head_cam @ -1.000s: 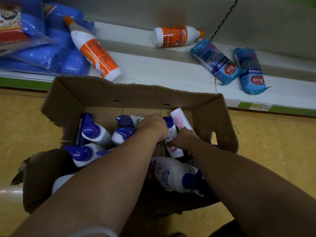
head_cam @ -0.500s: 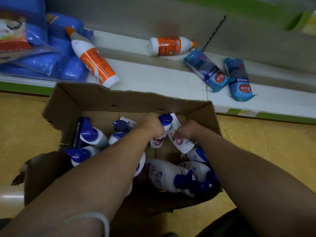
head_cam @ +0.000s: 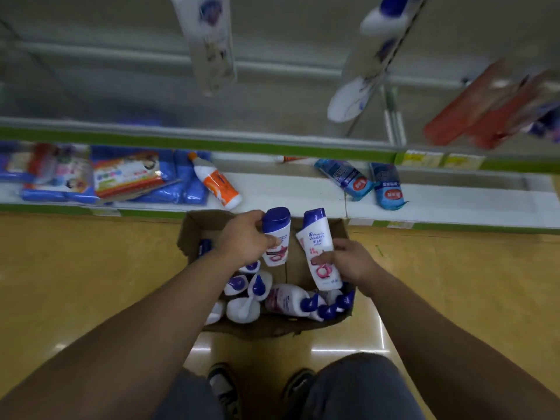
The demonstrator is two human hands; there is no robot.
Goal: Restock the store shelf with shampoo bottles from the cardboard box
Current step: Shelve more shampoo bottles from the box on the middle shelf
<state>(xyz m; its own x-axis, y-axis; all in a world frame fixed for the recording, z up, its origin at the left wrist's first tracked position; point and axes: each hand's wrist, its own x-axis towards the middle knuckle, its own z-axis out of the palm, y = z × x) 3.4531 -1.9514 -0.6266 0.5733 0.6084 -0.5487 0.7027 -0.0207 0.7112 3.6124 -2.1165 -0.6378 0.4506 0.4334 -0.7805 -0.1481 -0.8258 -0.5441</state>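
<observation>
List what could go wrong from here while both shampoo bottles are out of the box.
1. The right hand grips the right bottle low on its body, and the bottle is tilted. It may slip and drop into the cardboard box or onto the floor.
2. The left bottle in the left hand is close beside it, so the two could knock together.
3. An orange bottle and blue packs lie loose on the shelf, so newly placed bottles might topple against them.

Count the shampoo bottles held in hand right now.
2. The left bottle is gripped by the left hand; the right bottle by the right hand. Both are above the cardboard box. Others lie in the box, some possibly hidden.
</observation>
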